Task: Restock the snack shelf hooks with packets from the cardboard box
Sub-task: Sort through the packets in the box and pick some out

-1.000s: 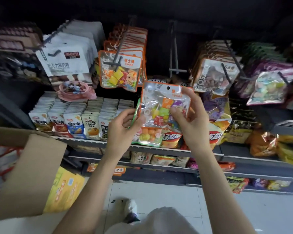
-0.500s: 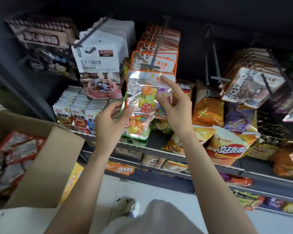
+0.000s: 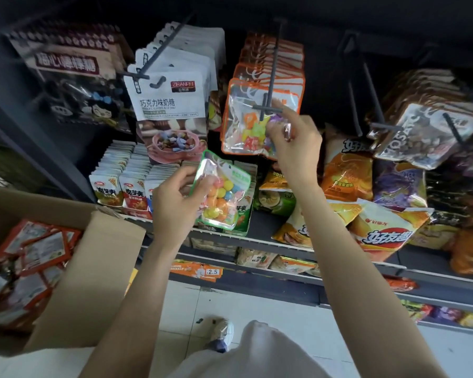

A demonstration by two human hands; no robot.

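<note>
My right hand (image 3: 292,140) pinches an orange-rimmed clear candy packet (image 3: 246,126) by its right side, right at the tip of a dark shelf hook (image 3: 269,77) that carries several like packets. Whether the packet's hole is on the hook I cannot tell. My left hand (image 3: 178,203) grips a green-rimmed clear packet of coloured candy balls (image 3: 221,192) lower down, in front of the shelf. The open cardboard box (image 3: 101,257) at lower left holds several red-edged packets (image 3: 36,249).
White chocolate-candy packets (image 3: 172,102) hang on the hook to the left, dark packets (image 3: 432,132) on hooks to the right. An empty double hook (image 3: 366,85) sits between. Crisp bags (image 3: 380,227) and small boxed snacks (image 3: 131,186) fill the shelf (image 3: 257,236) below. My shoe (image 3: 224,331) stands on the tiled floor.
My right hand has lifted the orange-rimmed packet up to the hook's tip, away from the green-rimmed packet, which stays in my left hand. The view has shifted left and closer.
</note>
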